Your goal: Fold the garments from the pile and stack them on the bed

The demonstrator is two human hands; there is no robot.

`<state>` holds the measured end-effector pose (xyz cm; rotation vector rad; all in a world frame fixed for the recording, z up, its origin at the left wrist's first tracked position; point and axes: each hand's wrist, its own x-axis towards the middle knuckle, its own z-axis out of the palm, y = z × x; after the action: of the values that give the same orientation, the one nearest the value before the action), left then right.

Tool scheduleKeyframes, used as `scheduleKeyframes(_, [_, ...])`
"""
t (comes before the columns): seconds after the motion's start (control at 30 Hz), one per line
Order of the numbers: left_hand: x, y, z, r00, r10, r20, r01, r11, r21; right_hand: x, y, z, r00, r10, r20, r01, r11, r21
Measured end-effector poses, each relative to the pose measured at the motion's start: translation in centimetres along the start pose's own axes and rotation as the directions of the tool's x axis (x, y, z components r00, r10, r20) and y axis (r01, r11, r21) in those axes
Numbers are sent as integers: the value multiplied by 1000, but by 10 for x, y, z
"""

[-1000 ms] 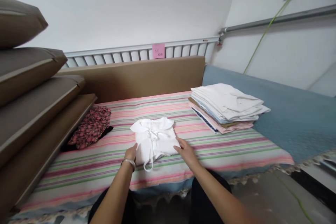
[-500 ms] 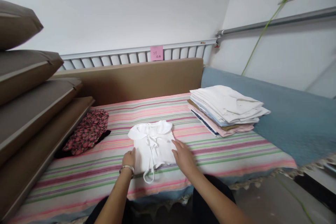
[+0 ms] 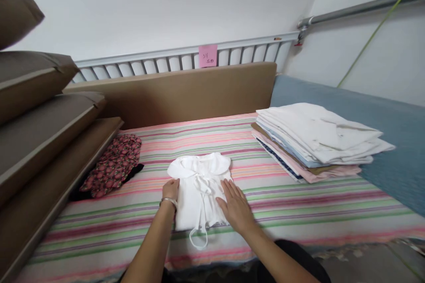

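A folded white blouse (image 3: 189, 203) with a wide rounded collar and a tied front bow lies flat on the striped cloth (image 3: 116, 241). One loop of its tie hangs below the lower edge. At the blouse's left edge is my left hand (image 3: 170, 190), a bracelet on its wrist, with the fingers curled closed on the fabric; the fingertips are partly hidden. My right hand (image 3: 236, 208) rests on the right side of the blouse, fingers stretched out and lying flat.
Several folded garments form a stack (image 3: 318, 137) on the right, white ones on top. Floral fabric (image 3: 114, 166) lies bunched beside a pile of brown cushions (image 3: 43, 150) on the left. A brown padded board (image 3: 192, 93) stands behind, against a white radiator (image 3: 142, 67).
My right hand has moved from the blouse's right edge onto its surface and flattened. My left hand has slid up along the left edge. The view has shifted slightly.
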<state>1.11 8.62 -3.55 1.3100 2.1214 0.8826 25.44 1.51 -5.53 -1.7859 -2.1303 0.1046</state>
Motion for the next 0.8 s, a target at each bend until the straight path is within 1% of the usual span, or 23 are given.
scheduleKeyframes(0.17, [-10,2,2,999,-19,-29,24,985,173,0,0,0,1000,-15,-7,14,1000,-21])
scheduleKeyframes(0.27, [-12,3,4,999,-34,-26,39,971,238,0,0,0,1000,-10,-3,10,1000,-19])
scheduleKeyframes(0.33, [-11,5,3,999,-34,-22,38,968,247,0,-1,0,1000,-5,0,5,1000,-7])
scheduleKeyframes(0.43, [-15,8,-5,1000,-7,-27,13,977,214,0,-2,1,1000,-1,-12,1,999,41])
scheduleKeyframes(0.5, [-27,5,-15,998,36,-48,-26,983,181,2,1,1,999,-1,-38,5,994,111])
scheduleKeyframes(0.53, [-37,-1,-19,996,69,-65,-58,986,156,3,4,0,998,6,-61,5,986,164])
scheduleKeyframes(0.6, [-63,-20,-28,983,148,-106,-145,989,33,5,12,0,990,73,-124,-33,954,298])
scheduleKeyframes(0.63, [-78,-34,-32,976,175,-127,-185,980,-70,7,18,-1,981,133,-138,-72,924,375])
scheduleKeyframes(0.67, [-94,-48,-34,974,176,-142,-203,958,-202,8,23,-3,972,203,-115,-131,883,452])
scheduleKeyframes(0.7, [-110,-62,-34,982,133,-136,-172,927,-333,10,29,-5,961,271,-59,-204,835,512])
scheduleKeyframes(0.73, [-126,-74,-33,993,58,-103,-99,884,-457,12,33,-7,946,322,16,-278,789,547])
scheduleKeyframes(0.77, [-140,-82,-30,999,-37,-30,13,824,-566,14,37,-10,930,354,94,-344,756,557])
scheduleKeyframes(0.8, [-154,-86,-26,987,-134,84,156,741,-653,17,40,-13,914,372,160,-396,737,548])
